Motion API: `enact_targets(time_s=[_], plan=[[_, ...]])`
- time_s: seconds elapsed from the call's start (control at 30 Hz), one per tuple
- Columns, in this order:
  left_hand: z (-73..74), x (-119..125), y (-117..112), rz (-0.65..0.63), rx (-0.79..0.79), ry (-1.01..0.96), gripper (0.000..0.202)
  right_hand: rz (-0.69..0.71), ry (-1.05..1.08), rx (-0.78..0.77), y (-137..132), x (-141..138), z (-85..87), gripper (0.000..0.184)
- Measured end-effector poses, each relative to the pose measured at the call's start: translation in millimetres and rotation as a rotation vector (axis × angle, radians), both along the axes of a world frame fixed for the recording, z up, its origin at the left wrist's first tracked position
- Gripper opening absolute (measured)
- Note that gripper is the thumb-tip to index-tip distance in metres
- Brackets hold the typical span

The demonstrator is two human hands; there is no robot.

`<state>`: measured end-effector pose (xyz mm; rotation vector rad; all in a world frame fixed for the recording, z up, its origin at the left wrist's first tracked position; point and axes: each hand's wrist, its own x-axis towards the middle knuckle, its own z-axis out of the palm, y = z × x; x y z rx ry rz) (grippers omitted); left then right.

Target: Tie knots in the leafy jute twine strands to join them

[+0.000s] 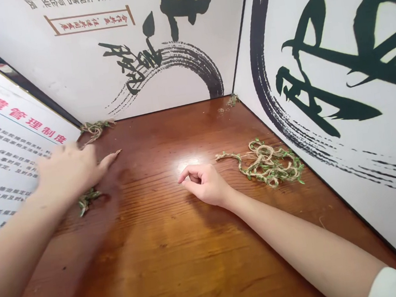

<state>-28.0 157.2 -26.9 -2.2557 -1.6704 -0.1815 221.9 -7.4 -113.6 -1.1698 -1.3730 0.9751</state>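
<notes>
Left grip [67, 174], motion-blurred, open beside leafy twine [88, 200]; right grip [202, 183] curled, empty.

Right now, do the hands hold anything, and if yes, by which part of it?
Nothing is held: the left hand is open and blurred, the right hand curled and empty.
</notes>
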Motion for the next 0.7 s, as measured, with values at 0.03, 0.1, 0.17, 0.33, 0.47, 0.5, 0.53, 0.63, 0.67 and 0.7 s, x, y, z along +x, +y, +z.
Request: enact_targets(time_s=[0.03,0.1,0.17,0.33,0.47,0.5,0.53,0.63,0.67,0.7], plan=[[0.6,17,-7,-0.107,0.008,-0.032,0.053,0.004,-0.001,-0.003,0,0,0.5,0.009],[3.8,60,-23,-0.305,-0.096,-0.153,0.042,0.018,-0.001,-0.006,0,0,1.4,0.010],[5.8,107,-39,-0.484,-0.320,-0.298,0.030,0.041,-0.013,0.009,0,1,1.7,0.011],[-10.0,207,-63,-0.884,-0.729,-0.236,0.023,0.108,-0.069,0.028,1,2,-1.4,0.012],[-29.4,246,-62,-0.887,-0.773,-0.146,0.031,0.119,-0.079,0.074,2,2,-4.3,0.022],[-31.9,250,-60,-0.872,-0.788,-0.117,0.024,0.126,-0.075,0.078,2,2,-4.3,0.023],[-33.0,250,-58,-0.862,-0.803,-0.090,0.017,0.131,-0.073,0.077,2,2,-3.9,0.021],[-28.0,237,-50,-0.853,-0.823,-0.097,0.012,0.128,-0.093,0.039,1,2,-1.2,0.013],[-23.9,229,-47,-0.843,-0.814,-0.144,0.012,0.120,-0.099,0.025,1,2,-0.1,0.012],[-18.9,218,-45,-0.827,-0.793,-0.209,0.012,0.110,-0.097,0.018,0,2,1.0,0.011]])
